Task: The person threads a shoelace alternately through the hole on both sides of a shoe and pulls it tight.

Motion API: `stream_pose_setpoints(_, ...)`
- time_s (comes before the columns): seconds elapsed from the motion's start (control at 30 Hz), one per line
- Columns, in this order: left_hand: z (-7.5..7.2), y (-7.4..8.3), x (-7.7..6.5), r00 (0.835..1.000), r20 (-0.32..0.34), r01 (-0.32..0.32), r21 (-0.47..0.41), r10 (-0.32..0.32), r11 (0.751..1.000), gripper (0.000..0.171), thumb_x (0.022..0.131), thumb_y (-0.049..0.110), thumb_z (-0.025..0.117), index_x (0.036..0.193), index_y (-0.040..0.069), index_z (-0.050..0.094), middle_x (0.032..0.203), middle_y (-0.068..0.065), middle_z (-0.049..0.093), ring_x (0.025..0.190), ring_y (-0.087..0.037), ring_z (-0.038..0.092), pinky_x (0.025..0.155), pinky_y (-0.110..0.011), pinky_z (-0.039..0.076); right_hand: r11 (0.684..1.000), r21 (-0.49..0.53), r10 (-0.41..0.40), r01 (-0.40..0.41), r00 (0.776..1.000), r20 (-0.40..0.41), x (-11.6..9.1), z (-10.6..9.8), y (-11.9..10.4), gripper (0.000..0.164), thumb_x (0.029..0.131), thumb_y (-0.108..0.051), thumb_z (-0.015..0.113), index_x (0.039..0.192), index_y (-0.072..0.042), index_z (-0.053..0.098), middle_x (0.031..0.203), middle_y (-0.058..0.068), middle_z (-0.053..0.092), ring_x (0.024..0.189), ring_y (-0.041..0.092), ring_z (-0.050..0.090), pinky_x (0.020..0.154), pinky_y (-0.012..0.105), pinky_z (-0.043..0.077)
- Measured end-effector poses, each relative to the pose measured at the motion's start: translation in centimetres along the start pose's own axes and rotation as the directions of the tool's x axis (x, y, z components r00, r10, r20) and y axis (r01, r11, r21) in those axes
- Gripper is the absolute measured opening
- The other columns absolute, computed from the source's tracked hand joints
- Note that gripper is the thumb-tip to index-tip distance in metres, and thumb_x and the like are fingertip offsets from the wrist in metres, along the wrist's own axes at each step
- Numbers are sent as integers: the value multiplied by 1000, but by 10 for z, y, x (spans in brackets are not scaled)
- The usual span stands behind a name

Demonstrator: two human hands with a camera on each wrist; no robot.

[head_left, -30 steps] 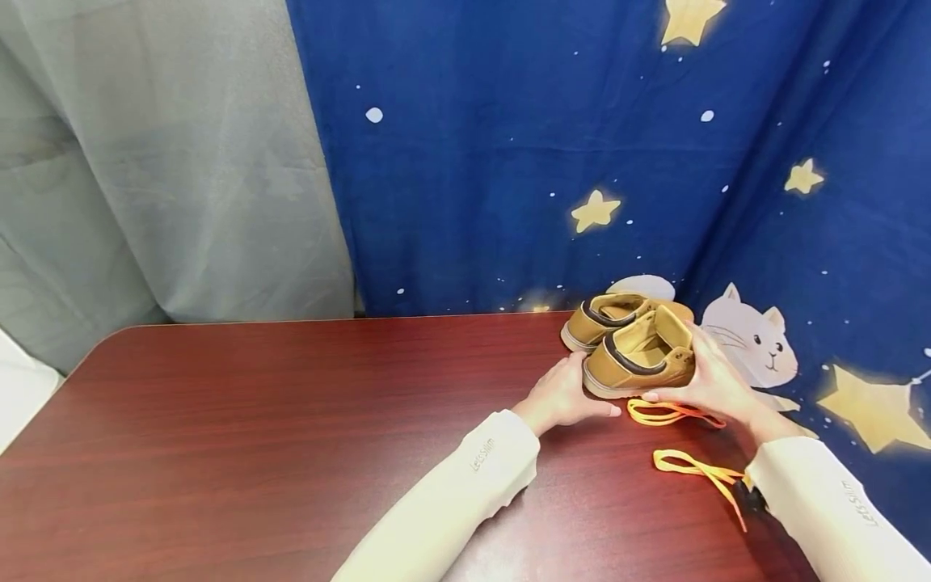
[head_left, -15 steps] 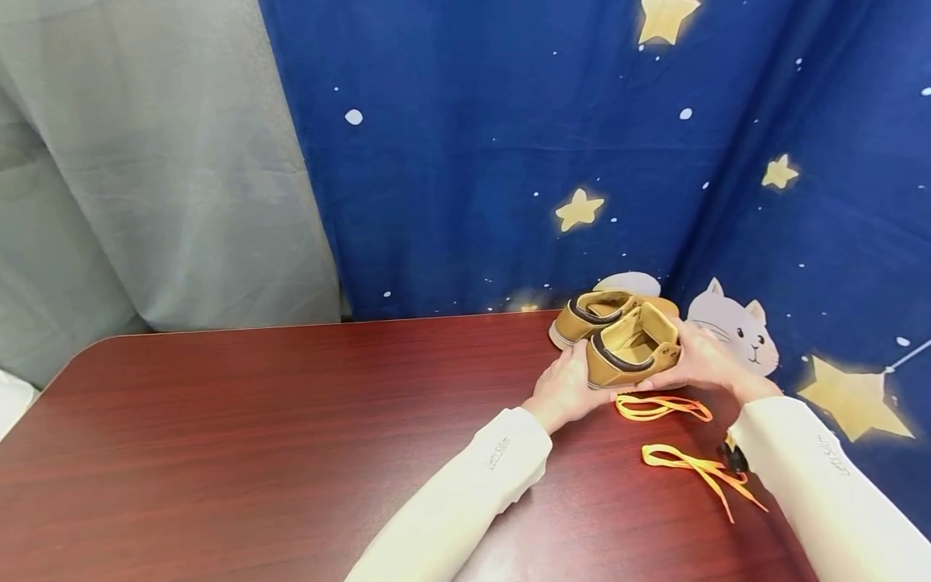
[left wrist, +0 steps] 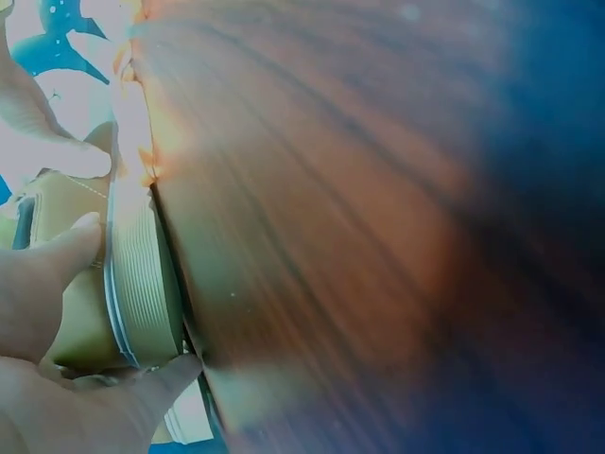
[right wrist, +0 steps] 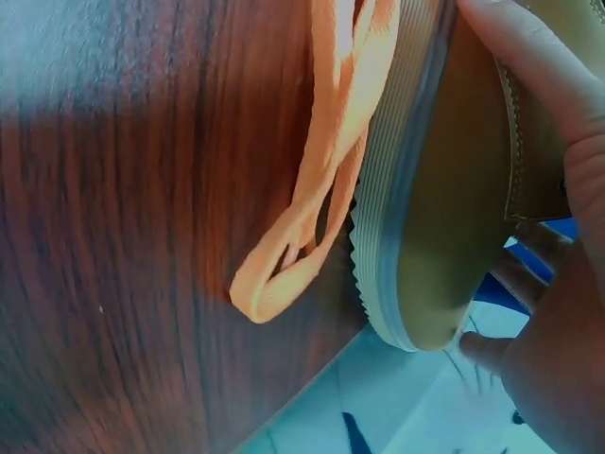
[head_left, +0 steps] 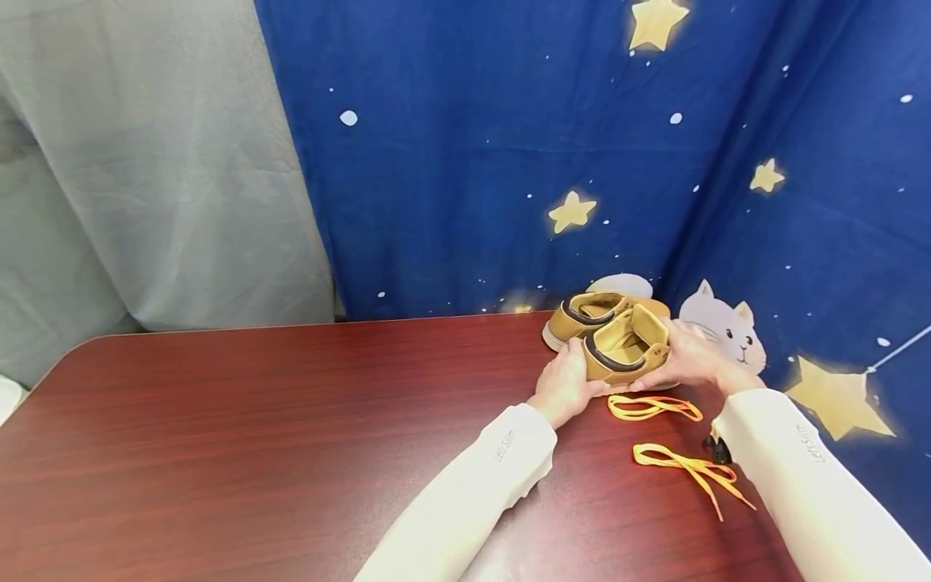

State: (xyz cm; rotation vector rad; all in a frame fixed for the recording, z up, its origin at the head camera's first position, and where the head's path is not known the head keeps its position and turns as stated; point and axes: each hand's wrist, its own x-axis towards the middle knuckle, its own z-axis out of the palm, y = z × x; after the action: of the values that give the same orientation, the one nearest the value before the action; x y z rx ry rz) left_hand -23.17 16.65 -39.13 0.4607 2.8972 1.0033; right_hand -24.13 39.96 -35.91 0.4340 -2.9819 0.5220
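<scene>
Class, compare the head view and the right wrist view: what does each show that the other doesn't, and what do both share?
Only the head view: the grey curtain, the left sleeve and the lace nearer the person.
Only the right wrist view: the ridges and toothed edge on the sole of the near shoe.
Both: that shoe, the right hand gripping it, the lace beside it and the table.

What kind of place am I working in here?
Probably a curtained-off tabletop workspace, though the wider room is hidden: a reddish-brown table is backed by a plain grey curtain and a blue curtain printed with stars.
</scene>
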Motion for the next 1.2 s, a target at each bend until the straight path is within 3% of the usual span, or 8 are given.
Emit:
stream_pose_setpoints(0.17, -2, -4, 0, 999, -17, 34, -4, -34, 999, 58, 82, 39, 84, 122, 12, 50, 114, -5, 71, 101, -25, 72, 84, -32, 56, 979, 201, -17, 8, 999, 45, 3, 11, 2, 104, 59, -38, 99, 143, -11, 45, 130, 13, 61, 116, 28, 55, 98, 30, 41)
stream_pose_setpoints(0.27, -3, -5, -2, 999, -30, 32, -20, -33, 999, 56, 82, 38, 84, 120, 13, 52, 112, -4, 71, 101, -26, 72, 82, -33, 56, 962, 272, -24, 17, 999, 23, 2, 15, 1, 107, 59, -32, 99, 147, -13, 41, 134, 13, 60, 118, 25, 54, 96, 16, 37)
stream_pose_setpoints(0.43, -7, -7, -6, 999, -38, 23, -20, -23, 1000, 53, 84, 40, 82, 119, 13, 52, 112, -5, 72, 102, -26, 72, 80, -33, 56, 889, 457, 1, -17, 999, 35, -2, 20, -2, 106, 64, -17, 97, 151, -16, 36, 137, 13, 56, 114, 18, 57, 92, 10, 42)
stream_pose_setpoints(0.5, -10, -9, -8, 999, -48, 16, -21, -17, 1000, 52, 85, 40, 81, 118, 13, 52, 111, -6, 73, 101, -27, 73, 80, -34, 56, 882, 471, -8, 2, 1000, 11, -2, 22, -3, 105, 66, -15, 96, 151, -14, 35, 136, 15, 56, 113, 15, 58, 91, 10, 42)
stream_pose_setpoints(0.73, -24, -25, -11, 994, -92, -67, -76, 60, 995, 50, 87, 39, 79, 119, 12, 52, 108, -7, 74, 97, -29, 73, 80, -38, 56, 961, 250, -78, 117, 984, -162, 2, 22, -19, 112, 60, -26, 99, 152, -11, 38, 136, 15, 59, 113, 14, 55, 92, 6, 34)
stream_pose_setpoints(0.83, -38, -31, -20, 995, -62, -79, -106, 73, 991, 49, 88, 36, 79, 122, 11, 54, 110, -8, 74, 101, -29, 72, 84, -38, 56, 980, 159, -86, 115, 980, -179, 1, 20, -33, 112, 58, -35, 99, 150, -8, 41, 134, 16, 61, 113, 24, 59, 94, 20, 42)
stream_pose_setpoints(1.0, -60, -45, -35, 992, -54, -116, -114, 111, 987, 52, 88, 36, 78, 127, 12, 54, 114, -6, 73, 105, -26, 71, 85, -37, 55, 993, 109, -34, 50, 988, -149, -2, 18, -61, 113, 57, -51, 96, 146, -5, 43, 131, 20, 62, 112, 36, 62, 94, 55, 49)
stream_pose_setpoints(1.2, -85, -56, -55, 994, -27, -107, -132, 105, 985, 51, 87, 37, 78, 127, 13, 55, 109, -3, 72, 99, -22, 69, 81, -33, 51, 999, 27, -22, 28, 980, -199, -9, 14, -94, 106, 53, -60, 95, 131, -5, 50, 115, 19, 66, 101, 37, 65, 86, 56, 51)
